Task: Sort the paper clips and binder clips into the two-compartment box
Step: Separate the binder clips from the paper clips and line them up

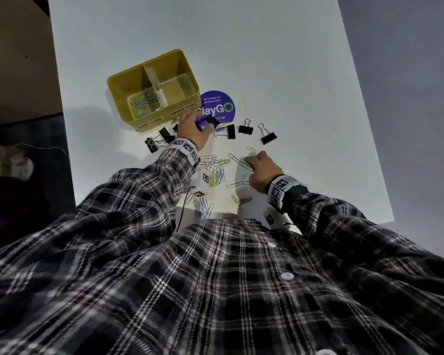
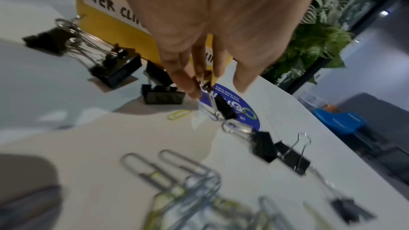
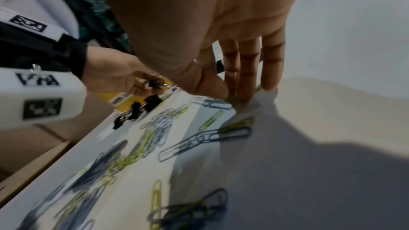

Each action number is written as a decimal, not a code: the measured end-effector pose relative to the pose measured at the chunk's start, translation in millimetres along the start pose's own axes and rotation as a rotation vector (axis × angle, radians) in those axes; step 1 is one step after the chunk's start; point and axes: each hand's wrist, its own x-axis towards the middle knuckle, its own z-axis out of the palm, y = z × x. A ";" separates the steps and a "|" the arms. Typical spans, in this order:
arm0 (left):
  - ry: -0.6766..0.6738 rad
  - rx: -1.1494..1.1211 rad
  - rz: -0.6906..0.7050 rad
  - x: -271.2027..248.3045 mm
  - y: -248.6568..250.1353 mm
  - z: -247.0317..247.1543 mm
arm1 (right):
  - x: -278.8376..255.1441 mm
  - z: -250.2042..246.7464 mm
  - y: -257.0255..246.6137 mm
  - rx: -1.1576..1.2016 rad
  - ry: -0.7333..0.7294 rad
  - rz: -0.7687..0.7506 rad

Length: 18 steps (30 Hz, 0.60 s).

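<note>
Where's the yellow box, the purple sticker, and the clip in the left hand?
Yellow box (image 1: pixel 164 64): head view, inside of its far wall.
Purple sticker (image 1: pixel 221 107): head view, its printed middle.
Binder clip (image 2: pixel 224 107): left wrist view, its black body.

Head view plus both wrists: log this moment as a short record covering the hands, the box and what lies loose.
left hand: pinches a binder clip by its wire handle, near the yellow box
right hand: fingertips on a yellow-green paper clip on the table; grip unclear
box contents: sorted paper clips in the compartment labelled PAPER CLIPS; other looks empty
on table: loose binder clips, loose paper clips
</note>
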 end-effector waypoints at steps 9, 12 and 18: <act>-0.010 0.130 0.292 -62.1 -55.7 5.7 | 9.3 -7.8 -14.7 -0.184 0.130 -0.027; -0.004 0.179 0.336 -67.5 -53.1 7.7 | 8.1 -2.7 -17.4 -0.226 0.057 -0.113; -0.167 0.706 0.374 -63.4 -41.5 14.4 | 3.0 5.9 -19.1 -0.084 -0.083 -0.275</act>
